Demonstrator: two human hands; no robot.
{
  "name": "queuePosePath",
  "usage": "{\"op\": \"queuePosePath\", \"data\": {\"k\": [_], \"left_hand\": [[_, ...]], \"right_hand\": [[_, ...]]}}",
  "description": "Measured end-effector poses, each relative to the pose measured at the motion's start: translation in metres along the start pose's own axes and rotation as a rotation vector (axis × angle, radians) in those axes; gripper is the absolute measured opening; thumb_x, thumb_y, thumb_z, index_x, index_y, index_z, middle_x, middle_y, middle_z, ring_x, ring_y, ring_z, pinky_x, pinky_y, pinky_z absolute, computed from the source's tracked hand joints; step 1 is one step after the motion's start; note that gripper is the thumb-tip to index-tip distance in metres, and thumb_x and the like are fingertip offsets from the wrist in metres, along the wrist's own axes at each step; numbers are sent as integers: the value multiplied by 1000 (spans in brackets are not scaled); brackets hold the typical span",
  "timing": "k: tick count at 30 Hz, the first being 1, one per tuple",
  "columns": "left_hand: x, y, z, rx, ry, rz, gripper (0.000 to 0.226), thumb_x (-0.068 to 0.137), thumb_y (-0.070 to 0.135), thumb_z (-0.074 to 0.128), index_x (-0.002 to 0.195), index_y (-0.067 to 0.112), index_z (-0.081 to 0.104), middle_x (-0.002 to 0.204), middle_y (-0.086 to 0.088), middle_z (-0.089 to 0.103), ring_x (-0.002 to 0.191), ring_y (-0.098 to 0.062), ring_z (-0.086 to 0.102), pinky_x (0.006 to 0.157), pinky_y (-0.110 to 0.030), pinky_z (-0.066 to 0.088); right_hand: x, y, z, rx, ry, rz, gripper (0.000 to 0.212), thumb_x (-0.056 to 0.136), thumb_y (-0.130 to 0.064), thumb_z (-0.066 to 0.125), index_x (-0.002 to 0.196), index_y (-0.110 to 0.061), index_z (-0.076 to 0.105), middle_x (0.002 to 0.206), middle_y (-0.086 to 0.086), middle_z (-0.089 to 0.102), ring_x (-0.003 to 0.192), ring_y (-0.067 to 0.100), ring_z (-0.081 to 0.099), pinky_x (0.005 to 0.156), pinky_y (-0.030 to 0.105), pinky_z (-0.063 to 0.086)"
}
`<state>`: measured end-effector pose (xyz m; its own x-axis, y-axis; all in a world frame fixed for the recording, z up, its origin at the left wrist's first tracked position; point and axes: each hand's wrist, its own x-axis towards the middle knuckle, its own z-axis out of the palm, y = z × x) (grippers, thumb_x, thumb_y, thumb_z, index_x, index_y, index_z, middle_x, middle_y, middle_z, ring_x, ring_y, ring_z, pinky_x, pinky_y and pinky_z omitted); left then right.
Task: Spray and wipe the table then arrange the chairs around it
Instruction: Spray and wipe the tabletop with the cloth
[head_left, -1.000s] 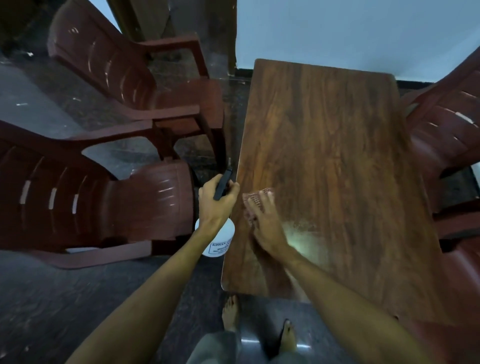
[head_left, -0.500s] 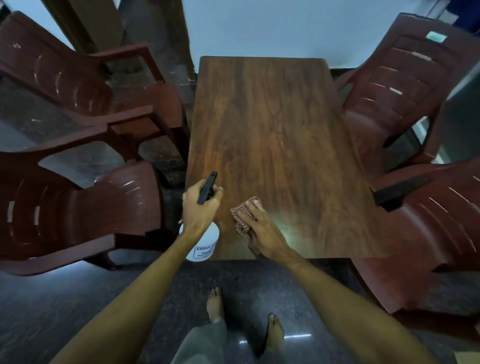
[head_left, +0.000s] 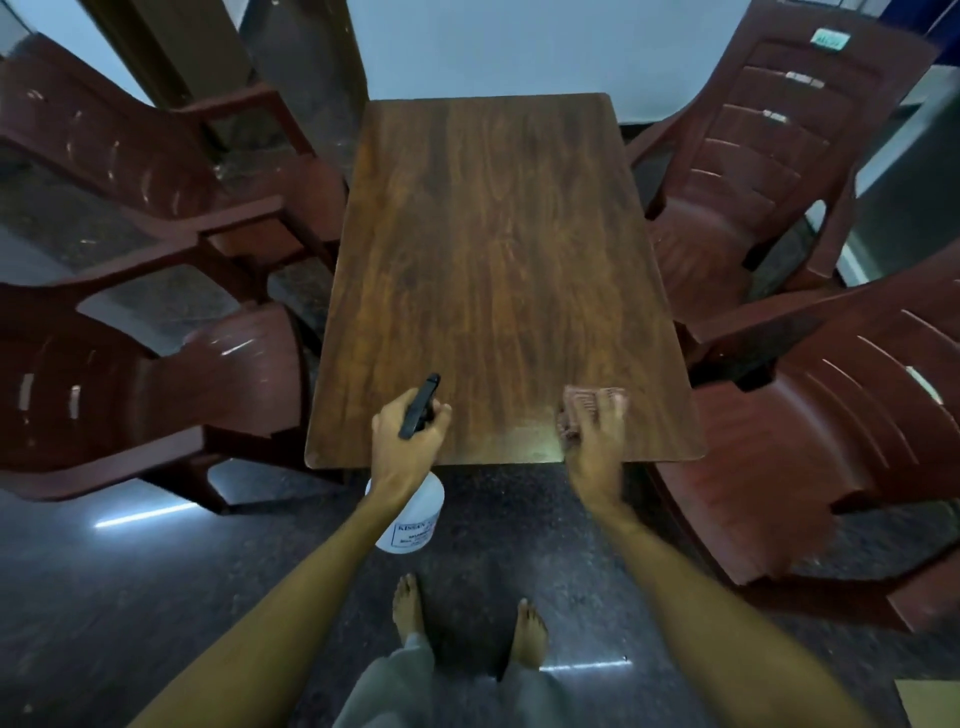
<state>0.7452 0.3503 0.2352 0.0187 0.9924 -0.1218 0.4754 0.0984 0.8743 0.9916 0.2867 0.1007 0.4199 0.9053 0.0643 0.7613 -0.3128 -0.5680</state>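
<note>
Four dark red plastic chairs stand round a brown wooden worktop (head_left: 498, 249), two to a side. Of the left pair, the far left chair (head_left: 156, 156) is turned at an angle, with one armrest near the worktop's left edge. The near left chair (head_left: 156, 384) has its seat front close beside the same edge, towards the near corner.

The left hand (head_left: 410, 436) hangs over the near left part of the worktop. Its fingers (head_left: 441, 415) are curled tight round the black spray head of a bottle (head_left: 415, 514). The bottle's white body hangs below the wrist, past the near edge and over the dark glossy floor (head_left: 156, 597). It has a label, but the print is too small to read fully.

Two bare feet (head_left: 410, 603) stand on the floor just short of the near edge, between the forearms.

The right hand (head_left: 595, 447) lies on the near right part of the worktop, its wrist over the near edge. Its fingers (head_left: 605, 402) are straight and slightly spread, pressing a reddish checked cloth (head_left: 582, 402) flat on the wood. The cloth shows beyond the fingertips and on the thumb side, not far from the near right corner.

On the right, the far right chair (head_left: 737, 208) faces the worktop with its seat near the right edge and a green sticker at the top of its back. The near right chair (head_left: 810, 457) stands by the near right corner, one armrest just beside the edge.
</note>
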Motion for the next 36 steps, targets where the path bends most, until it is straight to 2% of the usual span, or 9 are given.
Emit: {"op": "queuePosePath", "data": {"k": [2,4,9,14,18,24,27,30,36], "left_hand": [[-4,-7,-15,4,37,-34,17,95,16,73,81,10,66,67,-12,66,54,-14,57,55,-53,57],[-8,-14,-35,12,78,-57,16,95,16,74,82,11,66,65,-6,64,52,-11,55,54,-49,57],[-7,-48,-94,-12,146,-74,18,96,18,70,80,12,64,64,-13,63,46,-16,54,50,-48,55],[-4,-92,-138,-20,157,-97,19,95,14,70,77,12,64,62,-16,63,51,-22,54,53,-53,53],[-8,-119,-157,-32,121,-109,22,95,14,69,74,16,63,61,-15,60,51,-22,52,52,-53,51],[-17,-133,-152,-67,54,-100,21,96,15,69,76,14,63,62,-18,60,51,-25,53,51,-54,50],[-21,-125,-135,-90,17,-90,24,97,17,70,75,17,62,57,-14,56,50,-22,52,52,-54,51],[-25,-114,-105,-97,-20,-70,20,96,19,72,78,17,63,59,-15,57,51,-23,52,54,-55,53],[-34,-68,-26,-76,-99,-2,20,95,16,72,77,18,63,62,-13,62,51,-24,53,54,-51,53]], "right_hand": [[-18,-44,37,66,-107,-144,73,83,2,68,148,-22,47,162,15,25,152,36,13,123,50,21],[-27,-83,63,88,-175,-252,62,89,-4,65,147,-21,48,164,13,23,154,34,8,123,51,20],[-27,-142,94,82,-185,-198,58,90,0,64,144,-18,53,161,17,26,152,38,10,121,54,22],[-44,-218,144,74,-360,-552,69,87,9,58,148,-20,48,163,15,23,153,35,5,125,50,13],[-53,-248,164,58,-323,-508,66,83,12,57,143,-14,53,159,18,31,152,38,13,123,55,19],[-58,-221,134,1,-346,-622,69,75,14,64,138,-13,58,155,15,40,149,35,25,122,45,25],[-52,-175,100,25,-307,-425,57,87,5,64,141,-11,56,158,13,36,151,32,23,123,38,19],[-45,-125,69,81,-232,-248,52,83,5,71,131,-13,65,153,14,43,149,33,28,118,46,34],[-27,-55,13,74,-189,-134,50,87,-3,68,136,-12,61,157,13,37,152,31,20,119,50,32]]}}
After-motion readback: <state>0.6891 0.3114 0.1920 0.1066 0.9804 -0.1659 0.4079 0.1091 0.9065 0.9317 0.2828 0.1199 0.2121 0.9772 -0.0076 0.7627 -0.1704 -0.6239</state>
